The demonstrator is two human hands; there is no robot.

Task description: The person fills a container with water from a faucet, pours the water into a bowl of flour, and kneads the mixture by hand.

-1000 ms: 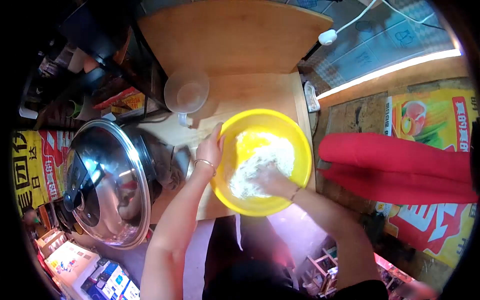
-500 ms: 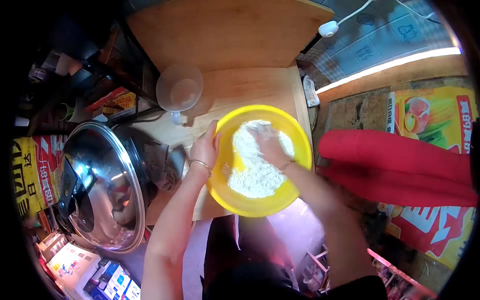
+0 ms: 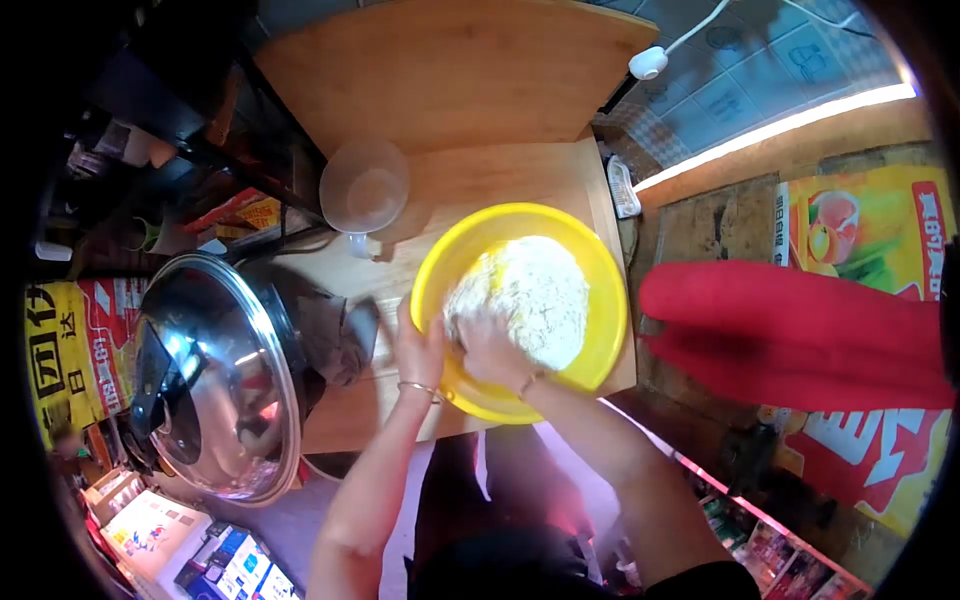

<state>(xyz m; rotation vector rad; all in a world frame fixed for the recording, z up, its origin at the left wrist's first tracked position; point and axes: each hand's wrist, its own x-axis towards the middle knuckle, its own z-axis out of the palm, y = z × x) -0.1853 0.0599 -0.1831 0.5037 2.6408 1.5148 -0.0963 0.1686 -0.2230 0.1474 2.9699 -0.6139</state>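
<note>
And here the left hand (image 3: pixel 418 350) is gripping the near-left rim of the yellow bowl (image 3: pixel 606 300), thumb inside and fingers outside; the right hand (image 3: pixel 485 345) is dipping into the flour (image 3: pixel 545 300) at the bowl's left side, its fingers blurring, so whether they are opening or closing I cannot tell; it looks like the flour is being worked by hand, and that motion is calling for a steady hold on the rim. The bowl is sitting close to the front edge of the wooden desk (image 3: pixel 480 170), its mouth facing up; being round, it is showing no long axis. Beyond it to the left, the clear plastic jug (image 3: pixel 365 185) is standing apart, its handle (image 3: pixel 358 243) pointing back towards the person; further left, the shiny domed lid (image 3: pixel 215 380) is catching the light, well apart from both hands.
</note>
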